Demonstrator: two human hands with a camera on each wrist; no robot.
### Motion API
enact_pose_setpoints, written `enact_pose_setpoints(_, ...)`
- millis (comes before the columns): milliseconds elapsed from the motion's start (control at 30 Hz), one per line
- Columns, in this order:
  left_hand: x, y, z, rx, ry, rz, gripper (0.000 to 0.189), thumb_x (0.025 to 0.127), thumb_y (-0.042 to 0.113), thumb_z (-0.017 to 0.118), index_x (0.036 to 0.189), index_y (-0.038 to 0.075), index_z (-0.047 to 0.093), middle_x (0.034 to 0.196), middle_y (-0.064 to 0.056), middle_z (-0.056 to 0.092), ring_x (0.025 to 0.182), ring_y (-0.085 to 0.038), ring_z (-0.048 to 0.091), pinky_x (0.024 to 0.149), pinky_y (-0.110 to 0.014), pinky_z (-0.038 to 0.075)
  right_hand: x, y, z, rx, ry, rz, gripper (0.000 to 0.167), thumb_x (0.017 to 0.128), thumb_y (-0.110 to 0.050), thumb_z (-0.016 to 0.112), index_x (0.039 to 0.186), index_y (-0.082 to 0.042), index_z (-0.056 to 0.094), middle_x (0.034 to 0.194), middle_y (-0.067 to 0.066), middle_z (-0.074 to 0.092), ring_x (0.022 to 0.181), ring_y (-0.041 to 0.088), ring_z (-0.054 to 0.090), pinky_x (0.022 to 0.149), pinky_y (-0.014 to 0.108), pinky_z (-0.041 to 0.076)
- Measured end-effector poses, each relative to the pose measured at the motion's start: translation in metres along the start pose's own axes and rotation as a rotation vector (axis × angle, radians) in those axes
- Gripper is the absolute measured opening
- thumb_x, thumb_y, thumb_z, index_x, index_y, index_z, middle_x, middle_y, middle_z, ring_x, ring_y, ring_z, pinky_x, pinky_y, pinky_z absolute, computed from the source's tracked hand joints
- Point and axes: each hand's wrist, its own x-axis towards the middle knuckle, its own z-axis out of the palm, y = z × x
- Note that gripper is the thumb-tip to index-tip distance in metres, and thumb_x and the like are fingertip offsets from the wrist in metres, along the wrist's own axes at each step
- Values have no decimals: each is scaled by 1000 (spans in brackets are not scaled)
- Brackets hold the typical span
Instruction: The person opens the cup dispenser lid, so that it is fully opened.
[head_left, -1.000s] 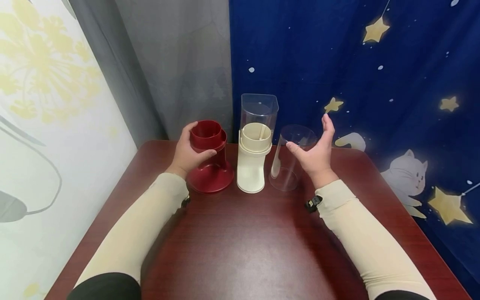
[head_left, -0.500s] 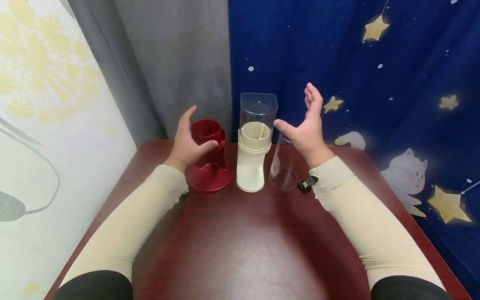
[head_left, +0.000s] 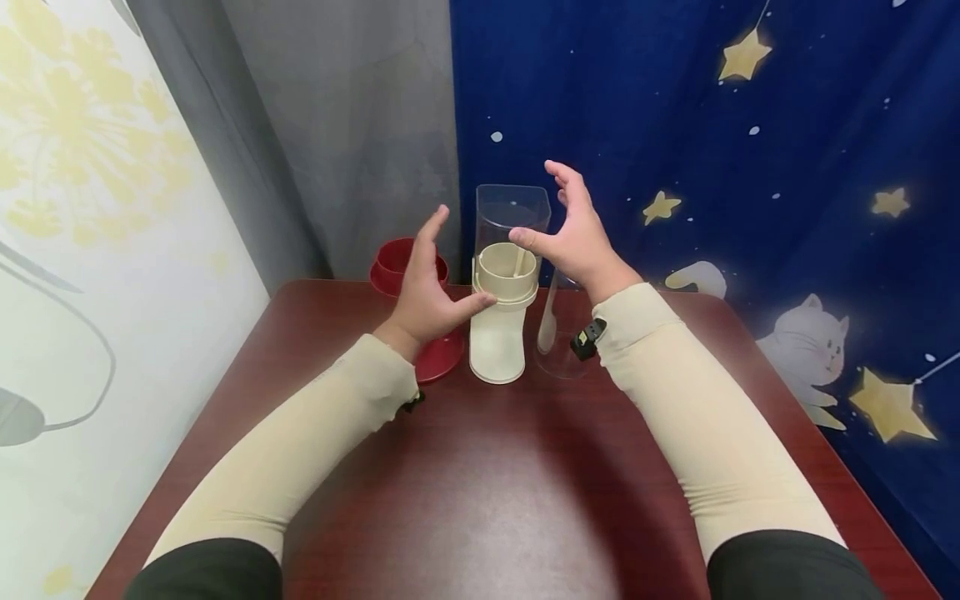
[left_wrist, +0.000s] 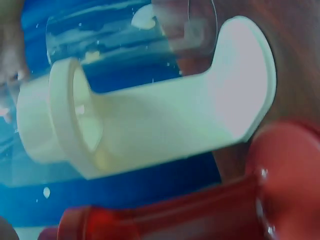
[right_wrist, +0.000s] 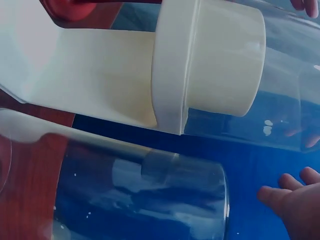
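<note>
A cream stand (head_left: 497,343) with a round collar stands upright at the back of the table, and a clear square-cornered container (head_left: 512,215) rises behind its collar. To its left is a red stand (head_left: 442,360) with a wide round base, partly hidden by my left hand (head_left: 429,296). That hand is spread, its thumb tip overlapping the cream collar in the head view. My right hand (head_left: 576,237) is raised with fingers apart, in front of the clear container's right side. Neither hand holds anything. A clear cylinder (right_wrist: 140,185) stands on the right, with a long pale scoop (head_left: 548,325) showing through it.
The dark red table (head_left: 465,492) ends just behind the stands. A grey curtain (head_left: 360,125) and a blue star-patterned curtain (head_left: 675,100) hang beyond it. On the left is a white patterned surface (head_left: 97,333).
My left hand has left the red stand's rim and moved right, toward the cream stand. My right hand has moved up and left from beside the clear cylinder. The objects stay in place.
</note>
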Motion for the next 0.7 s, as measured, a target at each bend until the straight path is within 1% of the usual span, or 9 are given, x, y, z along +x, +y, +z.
enact_pose_setpoints(67,-1,1,8,-22,-52,-46,120,78,55,85,167,12,18,175,-6,23,161,-22,23,129,-54,26,3,0,2,2,-29,19,104,84,-36,89,166,-30,25,174,-3,20,161,29,24,127,55,30)
enact_pose_setpoints(167,-3,-1,19,-57,-112,-120,123,76,39,90,169,16,12,176,-4,19,161,-22,22,128,-56,27,7,1,6,9,-57,35,104,84,-33,90,166,-31,26,175,-2,19,161,29,26,125,54,36)
enact_pose_setpoints(267,-6,-3,30,-94,-134,-156,128,75,31,92,170,16,7,176,-5,18,161,-23,23,128,-55,28,9,1,10,41,-75,31,105,82,-28,91,166,-30,28,172,3,25,155,28,37,122,50,41)
enact_pose_setpoints(367,-9,-4,38,-105,-131,-176,131,75,30,93,170,16,4,175,-7,18,160,-24,25,127,-53,30,11,2,14,59,-84,28,105,80,-26,92,165,-27,29,167,7,32,148,27,46,120,46,44)
enact_pose_setpoints(467,-12,-5,45,-90,-117,-212,134,74,35,93,170,19,1,174,-7,18,158,-25,27,126,-53,33,11,4,17,93,-85,31,103,81,-23,92,164,-24,32,163,9,41,144,26,51,118,44,46)
enact_pose_setpoints(533,-13,-7,48,-79,-107,-240,135,75,38,93,170,21,-1,174,-7,18,158,-26,27,126,-54,33,11,5,20,133,-78,26,97,81,-20,91,161,-20,37,159,10,47,142,26,54,118,43,47)
enact_pose_setpoints(633,-14,-10,52,-74,-93,-276,136,75,40,93,170,22,-3,175,-8,17,159,-26,25,126,-53,32,10,7,23,195,-61,14,85,82,-15,90,155,-13,45,149,12,58,134,26,60,115,43,49)
enact_pose_setpoints(700,-14,-12,53,-72,-91,-302,136,76,42,92,170,22,-3,175,-9,16,159,-27,25,126,-53,32,9,8,25,204,-46,13,80,82,-15,90,151,-12,49,146,11,60,131,24,62,113,41,51)
